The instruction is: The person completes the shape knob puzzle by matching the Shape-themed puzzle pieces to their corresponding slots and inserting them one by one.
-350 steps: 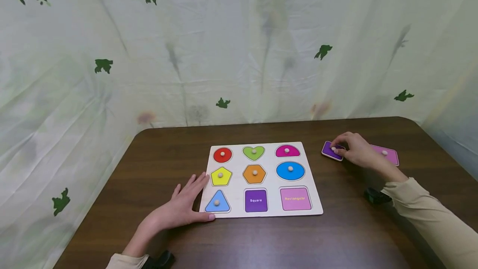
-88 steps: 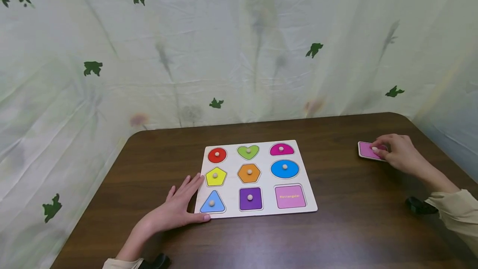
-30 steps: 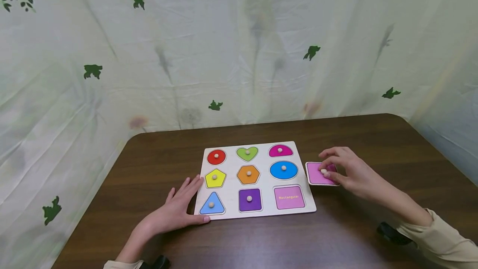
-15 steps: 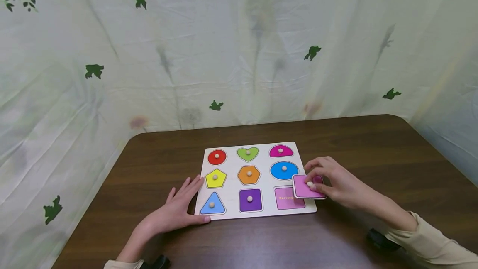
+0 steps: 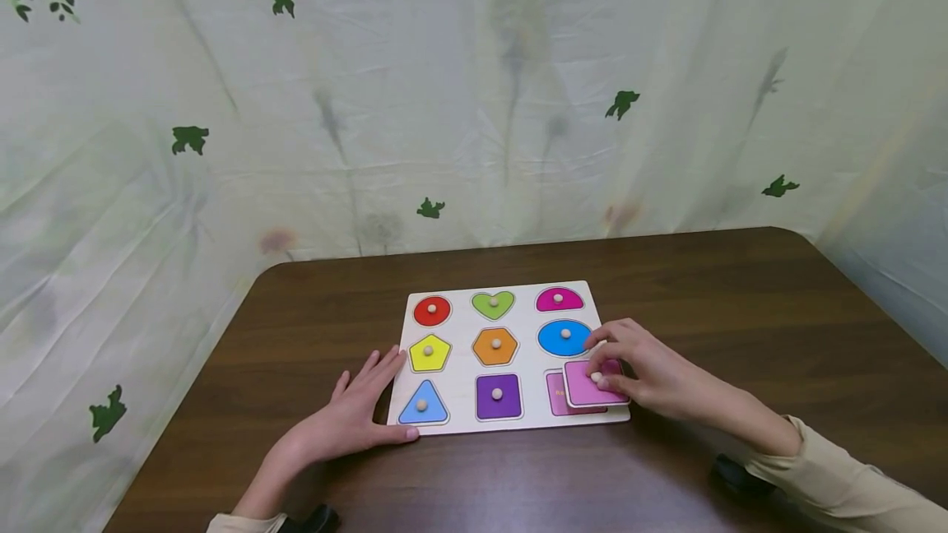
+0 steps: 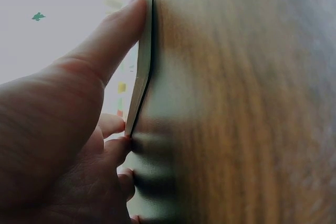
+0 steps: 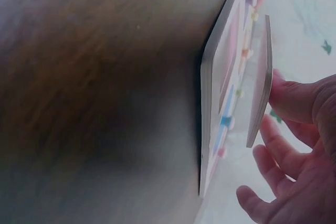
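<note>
A white shape-puzzle board (image 5: 462, 395) lies on the table. My left hand (image 5: 350, 414) rests at its left side, fingers straight along the edge and thumb on the near corner. With thumb and fingertips, my right hand (image 5: 655, 373) pinches the white knob of a pink rectangular puzzle piece (image 5: 579, 389). That piece hovers over the pink printed recess (image 5: 556, 395) at the board's near right, offset to the right and away from me, hiding much of it. In the right wrist view a gap separates the piece (image 7: 262, 87) from the board (image 7: 206, 124).
Other knobbed pieces sit in the board, among them a purple square (image 5: 489, 410), a blue oval (image 5: 551, 344) and an orange hexagon (image 5: 485, 352). The brown table (image 5: 741, 294) reaches back to a pale curtain (image 5: 459, 105) printed with leaves.
The purple square went into the board earlier. My right hand has since picked up the pink rectangle at the far right and carried it left over its recess. My left hand stays put.
</note>
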A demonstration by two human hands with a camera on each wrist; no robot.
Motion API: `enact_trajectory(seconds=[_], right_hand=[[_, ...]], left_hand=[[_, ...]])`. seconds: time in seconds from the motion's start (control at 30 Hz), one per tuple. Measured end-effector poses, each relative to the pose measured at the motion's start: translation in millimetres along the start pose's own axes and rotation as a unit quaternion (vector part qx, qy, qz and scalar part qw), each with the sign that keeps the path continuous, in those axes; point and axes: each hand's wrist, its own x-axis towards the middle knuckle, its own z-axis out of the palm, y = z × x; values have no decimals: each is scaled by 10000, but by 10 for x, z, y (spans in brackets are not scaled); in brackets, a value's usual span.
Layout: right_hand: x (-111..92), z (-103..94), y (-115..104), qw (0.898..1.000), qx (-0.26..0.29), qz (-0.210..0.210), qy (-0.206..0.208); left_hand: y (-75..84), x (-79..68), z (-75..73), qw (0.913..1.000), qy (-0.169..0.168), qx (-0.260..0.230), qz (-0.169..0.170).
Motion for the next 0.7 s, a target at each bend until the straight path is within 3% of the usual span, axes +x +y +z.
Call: enact_trajectory(seconds=[0.7], right_hand=[[206, 190, -4, 9980, -138, 107, -600]], left_hand=[[15, 4, -8, 10000, -15, -50, -61]])
